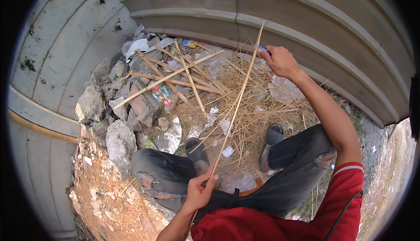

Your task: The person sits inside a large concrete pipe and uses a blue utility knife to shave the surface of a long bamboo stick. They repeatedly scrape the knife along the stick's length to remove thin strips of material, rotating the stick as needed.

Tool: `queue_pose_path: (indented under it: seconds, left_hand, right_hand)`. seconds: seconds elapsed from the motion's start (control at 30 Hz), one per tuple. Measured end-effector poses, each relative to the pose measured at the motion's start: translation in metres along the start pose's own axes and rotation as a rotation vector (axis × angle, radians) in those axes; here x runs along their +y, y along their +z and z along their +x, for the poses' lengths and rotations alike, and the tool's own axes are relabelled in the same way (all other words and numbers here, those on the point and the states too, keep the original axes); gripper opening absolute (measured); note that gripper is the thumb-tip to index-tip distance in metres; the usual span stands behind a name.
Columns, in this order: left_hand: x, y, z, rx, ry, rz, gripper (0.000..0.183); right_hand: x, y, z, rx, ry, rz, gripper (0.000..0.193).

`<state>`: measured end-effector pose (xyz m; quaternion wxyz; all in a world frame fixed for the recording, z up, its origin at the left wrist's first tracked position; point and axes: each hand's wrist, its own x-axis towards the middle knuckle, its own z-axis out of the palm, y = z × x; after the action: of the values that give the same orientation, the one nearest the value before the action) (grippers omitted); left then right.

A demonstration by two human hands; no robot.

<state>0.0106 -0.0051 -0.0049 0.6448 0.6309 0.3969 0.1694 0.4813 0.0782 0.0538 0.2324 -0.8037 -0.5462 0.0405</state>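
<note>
A long, thin pale strip that looks like split bamboo [240, 96] slants from my lap up toward the metal wall. My left hand [200, 193] is closed round its lower part, thumb lying along it. Near the far end of the strip, my right hand [280, 60] is closed on a small blue-handled tool [263, 48]. The tool meets or nearly touches the strip there; its working end is too small to make out. Below the strip, straw-like shavings [273, 105] cover the ground between and beyond my feet.
Several bamboo sticks [191, 83] lie crossed at the far left, beside grey rocks [121, 141]. Corrugated metal sheets [297, 4] close off the far side, near my right hand. My bent knees and dark sandals [273, 137] flank the strip. Paper scraps [227, 151] litter the ground.
</note>
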Motion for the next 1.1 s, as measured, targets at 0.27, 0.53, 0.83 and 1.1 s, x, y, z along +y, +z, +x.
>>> queue_pose_path:
  seconds: [0.27, 0.53, 0.83, 1.1]
  left_hand:
    - [-0.005, -0.008, -0.006, -0.052, -0.104, -0.084, 0.045]
    - [-0.001, -0.024, -0.008, -0.136, -0.202, -0.317, 0.046]
    - [-0.018, -0.033, -0.015, -0.158, -0.303, -0.455, 0.045]
    - [-0.016, -0.024, -0.013, -0.203, -0.228, -0.236, 0.044]
  right_hand:
    - [0.012, 0.007, -0.002, -0.015, -0.027, -0.159, 0.054]
    - [-0.005, 0.019, -0.003, 0.025, -0.122, -0.278, 0.048]
    - [0.002, 0.014, -0.001, -0.07, -0.167, 0.003, 0.046]
    - [0.019, 0.037, 0.0, 0.13, -0.316, 0.028, 0.029]
